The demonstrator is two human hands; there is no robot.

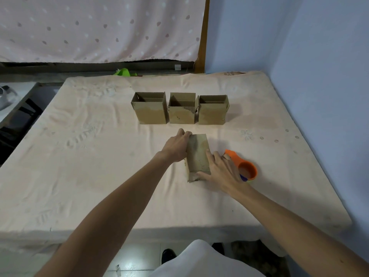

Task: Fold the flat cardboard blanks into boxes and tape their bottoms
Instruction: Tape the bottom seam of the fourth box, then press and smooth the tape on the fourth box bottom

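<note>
Left hand (176,146): fingers (186,134) curled over the far top corner of the fourth box (197,154), gripping it, palm against its left side. Right hand (222,169): fingers straight and spread, laid flat along the box's top and right side, index finger on the top face, thumb reaching toward the near end, nothing pinched. The outer fingers of this hand lie just beside the handle of the orange tape dispenser (247,168); cannot tell whether they touch it. The fourth box lies between the two hands on the bed (89,156), roughly mid-bed, long axis running away from the person, a closed face up. The tape dispenser sits on the sheet immediately right of it, round end toward the near side. Farther back, apart from the hands, three folded boxes stand upright in a row with open tops up: left box (151,114), middle box (181,116), right box (212,115), close together. The middle box shows a torn patch of bare corrugation at its front rim. Beyond the bed is a pale spotted curtain (99,27), with a blue wall (299,47) at right and a green scrap (124,72) at the bed's far edge.
</note>
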